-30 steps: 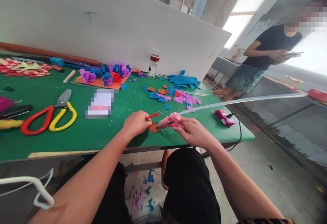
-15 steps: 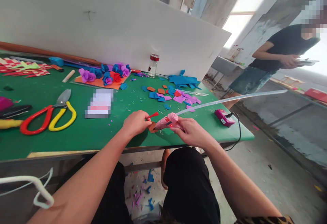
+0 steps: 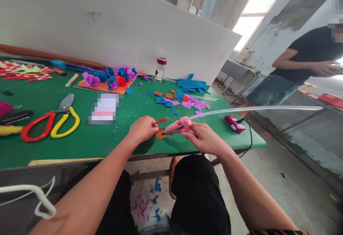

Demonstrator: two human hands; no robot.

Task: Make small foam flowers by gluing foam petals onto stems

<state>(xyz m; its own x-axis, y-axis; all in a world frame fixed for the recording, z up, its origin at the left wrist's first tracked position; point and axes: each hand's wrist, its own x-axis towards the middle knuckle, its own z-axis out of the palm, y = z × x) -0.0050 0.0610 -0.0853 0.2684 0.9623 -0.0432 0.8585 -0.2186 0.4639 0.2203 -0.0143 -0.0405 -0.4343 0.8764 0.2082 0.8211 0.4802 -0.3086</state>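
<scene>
A person sits at a green bench (image 3: 107,140), seen from above, with 2 bare forearms reaching forward over the near edge.

The left hand (image 3: 142,129) has its fingers pinched closed on a small red piece (image 3: 161,121), which sticks out to the right. A brown felt piece (image 3: 160,133) lies just below it, touching the fingertips. Whether it is also gripped cannot be told.

The right hand (image 3: 205,138) has its fingers wrapped closed around a pink glue gun (image 3: 178,127). The gun's long axis runs left to right, and its nozzle points left, touching or nearly touching the brown felt piece. The felt lies directly left of the right hand and right of the left hand, with the left hand nearer to it. A long clear glue stick (image 3: 254,108) runs from the back of the gun far out to the right, past the bench edge.

On the bench are also red and yellow scissors (image 3: 50,122) well to the left, felt flowers (image 3: 112,79) and a jar (image 3: 161,69) at the back, loose felt scraps (image 3: 182,99) behind the hands, and a pink plug (image 3: 235,123) with a black cord (image 3: 250,135) to the right. A white board (image 3: 107,31) leans behind the bench. Another person (image 3: 302,63) stands far right, well apart.
</scene>
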